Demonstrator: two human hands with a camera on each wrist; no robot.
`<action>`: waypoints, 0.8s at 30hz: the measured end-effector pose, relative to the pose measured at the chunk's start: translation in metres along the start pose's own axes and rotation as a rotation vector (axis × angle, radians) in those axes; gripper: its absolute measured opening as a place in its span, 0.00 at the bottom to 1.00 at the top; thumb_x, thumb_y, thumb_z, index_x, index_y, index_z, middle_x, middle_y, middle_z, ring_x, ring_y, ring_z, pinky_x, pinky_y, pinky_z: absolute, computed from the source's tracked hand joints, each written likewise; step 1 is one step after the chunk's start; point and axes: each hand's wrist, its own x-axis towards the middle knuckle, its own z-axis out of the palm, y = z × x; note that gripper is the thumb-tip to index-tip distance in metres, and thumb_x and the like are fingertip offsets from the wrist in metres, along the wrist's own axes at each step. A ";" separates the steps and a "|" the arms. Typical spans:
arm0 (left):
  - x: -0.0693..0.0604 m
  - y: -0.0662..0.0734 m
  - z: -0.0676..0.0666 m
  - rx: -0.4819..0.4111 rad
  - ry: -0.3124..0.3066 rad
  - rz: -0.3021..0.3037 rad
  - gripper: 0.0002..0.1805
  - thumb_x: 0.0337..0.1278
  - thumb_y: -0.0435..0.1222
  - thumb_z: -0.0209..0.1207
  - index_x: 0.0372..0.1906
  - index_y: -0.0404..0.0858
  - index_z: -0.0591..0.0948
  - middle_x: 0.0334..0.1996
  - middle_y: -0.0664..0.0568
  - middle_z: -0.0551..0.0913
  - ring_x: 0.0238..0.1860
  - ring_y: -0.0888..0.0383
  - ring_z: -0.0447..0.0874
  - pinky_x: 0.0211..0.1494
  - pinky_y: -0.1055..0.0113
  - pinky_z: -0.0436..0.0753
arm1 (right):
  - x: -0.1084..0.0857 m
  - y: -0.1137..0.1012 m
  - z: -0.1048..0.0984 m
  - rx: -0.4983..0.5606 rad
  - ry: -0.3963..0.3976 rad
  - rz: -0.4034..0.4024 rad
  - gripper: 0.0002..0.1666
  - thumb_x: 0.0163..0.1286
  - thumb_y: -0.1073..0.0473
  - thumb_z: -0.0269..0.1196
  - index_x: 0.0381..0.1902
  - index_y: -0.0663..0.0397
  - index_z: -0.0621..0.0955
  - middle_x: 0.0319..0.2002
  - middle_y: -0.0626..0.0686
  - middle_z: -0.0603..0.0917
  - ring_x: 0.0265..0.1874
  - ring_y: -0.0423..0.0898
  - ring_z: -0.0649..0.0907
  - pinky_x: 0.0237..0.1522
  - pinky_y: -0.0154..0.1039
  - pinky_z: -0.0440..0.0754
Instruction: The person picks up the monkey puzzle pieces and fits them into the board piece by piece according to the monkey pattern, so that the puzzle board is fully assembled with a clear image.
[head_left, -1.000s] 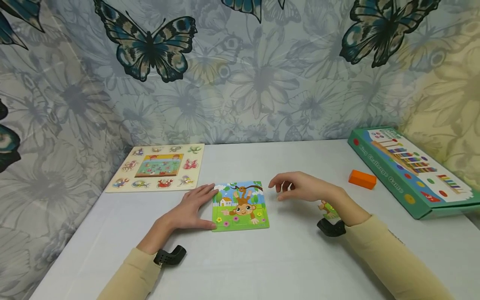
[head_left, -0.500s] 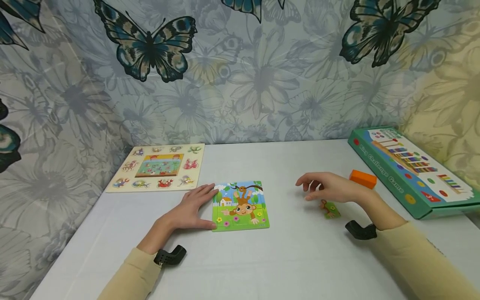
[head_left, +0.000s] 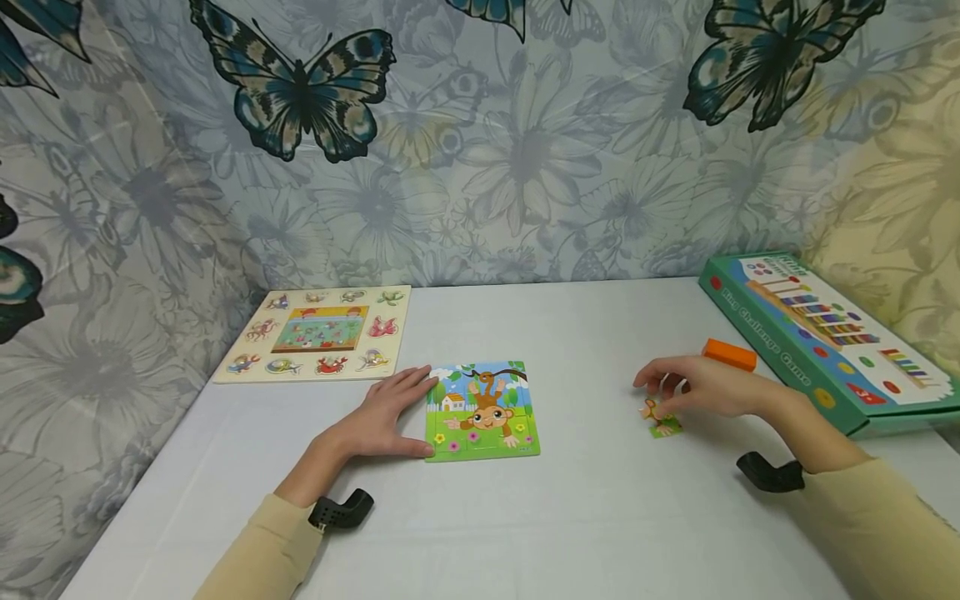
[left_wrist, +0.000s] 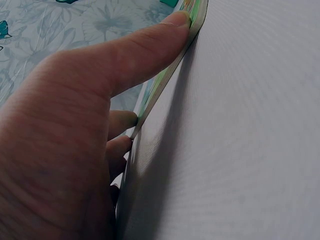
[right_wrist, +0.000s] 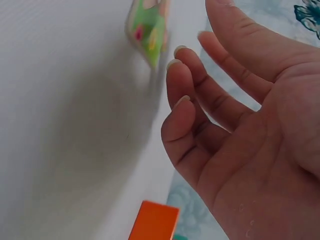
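Observation:
A square monkey puzzle [head_left: 483,410] lies flat on the white table. My left hand [head_left: 375,418] rests along its left side, thumb at the near corner and fingers at the far one. In the left wrist view the thumb [left_wrist: 150,47] touches the puzzle's edge [left_wrist: 167,75]. Farther right, a small loose puzzle piece [head_left: 663,425] with a monkey on green lies on the table. My right hand [head_left: 705,387] hovers just above and behind it, fingers loosely bent. In the right wrist view a gap shows between the fingers and the piece [right_wrist: 150,35].
A sea-animal board [head_left: 247,343] lies at the back left. An orange block [head_left: 729,354] sits just behind my right hand. A green game box [head_left: 825,342] stands at the table's right edge. Butterfly-patterned cloth [head_left: 525,208] hangs behind the table.
My right hand has moved right, from beside the monkey puzzle to over the loose puzzle piece. The left hand and the monkey puzzle have stayed in place.

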 end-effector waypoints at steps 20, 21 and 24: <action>0.001 0.000 -0.001 0.001 -0.001 0.000 0.57 0.45 0.60 0.71 0.78 0.37 0.63 0.79 0.43 0.55 0.78 0.40 0.47 0.71 0.37 0.51 | -0.007 0.012 0.010 -0.044 0.024 -0.004 0.25 0.60 0.53 0.76 0.50 0.56 0.79 0.40 0.46 0.78 0.39 0.44 0.76 0.42 0.35 0.77; 0.001 0.000 -0.001 0.003 0.000 0.003 0.57 0.45 0.60 0.71 0.78 0.37 0.63 0.79 0.43 0.55 0.78 0.40 0.47 0.71 0.37 0.51 | -0.007 0.011 0.010 -0.051 0.026 0.000 0.25 0.59 0.53 0.77 0.49 0.55 0.79 0.40 0.46 0.78 0.39 0.44 0.76 0.41 0.35 0.77; 0.001 0.001 -0.002 0.000 0.002 0.009 0.57 0.45 0.60 0.71 0.78 0.36 0.63 0.79 0.42 0.55 0.78 0.40 0.48 0.71 0.37 0.50 | -0.006 0.008 0.010 -0.063 0.024 0.009 0.25 0.58 0.52 0.77 0.48 0.54 0.78 0.39 0.46 0.78 0.38 0.44 0.76 0.41 0.35 0.77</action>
